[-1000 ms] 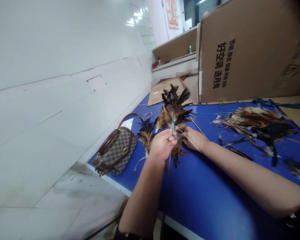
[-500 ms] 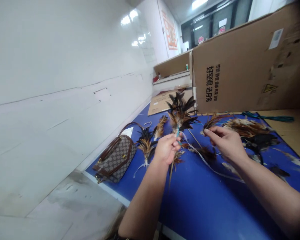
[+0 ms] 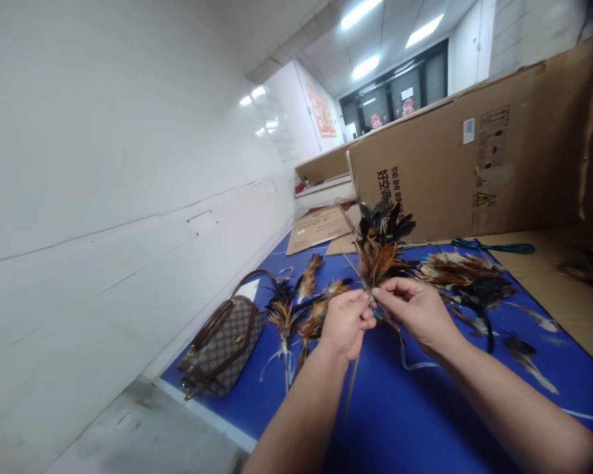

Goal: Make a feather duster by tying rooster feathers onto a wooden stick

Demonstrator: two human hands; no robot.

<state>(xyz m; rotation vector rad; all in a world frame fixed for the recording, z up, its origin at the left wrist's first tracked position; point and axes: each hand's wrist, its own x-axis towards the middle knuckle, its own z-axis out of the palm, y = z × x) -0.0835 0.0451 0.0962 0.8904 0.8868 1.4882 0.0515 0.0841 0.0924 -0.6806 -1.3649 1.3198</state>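
Observation:
My left hand (image 3: 344, 324) is closed round the base of a feather duster (image 3: 379, 247), whose black and brown feathers fan upward. Its thin stick (image 3: 352, 382) runs down below my fist, and a bit of teal ribbon (image 3: 377, 313) shows beside my fingers. Pinched at the base of the same feathers is my right hand (image 3: 418, 315), its thumb and forefinger on a small bunch of brown feathers (image 3: 386, 260) that blends into the duster. A pale ribbon (image 3: 405, 355) trails from there onto the blue table. Where the quills meet the stick is hidden by my fingers.
Left on the blue table (image 3: 400, 421) lie a patterned handbag (image 3: 222, 345) and finished-looking feather bunches (image 3: 282, 313). Loose feathers (image 3: 457, 268) pile at the right, near a teal cord (image 3: 494, 247). A large cardboard box (image 3: 435, 178) stands behind; a white wall (image 3: 103, 164) borders the left.
My right hand has moved left, bringing its brown feathers from beside the duster against its base. My left hand stays closed on the duster. The camera view has shifted.

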